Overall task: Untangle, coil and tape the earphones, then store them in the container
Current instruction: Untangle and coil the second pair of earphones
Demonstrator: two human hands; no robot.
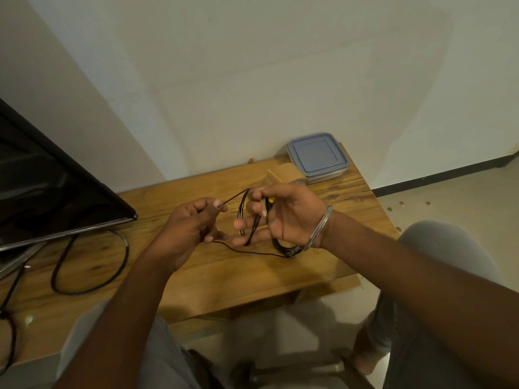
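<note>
Black thin earphone cable coiled round half-open right hand fingers, thumb pinching loops; left hand, just left, pinches taut strand between thumb and forefinger.

A plain silvery bangle rings the wrist behind the right grip, toward 3 o'clock. Both forearms are bare. Grey trousers cover the legs at 4 and 7 o'clock.

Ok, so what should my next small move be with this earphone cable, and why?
Probably wind another loop: the left hand pinches a free strand of the earphone cable, the right hand holds several loops, and a loose length trails on the table.
</note>
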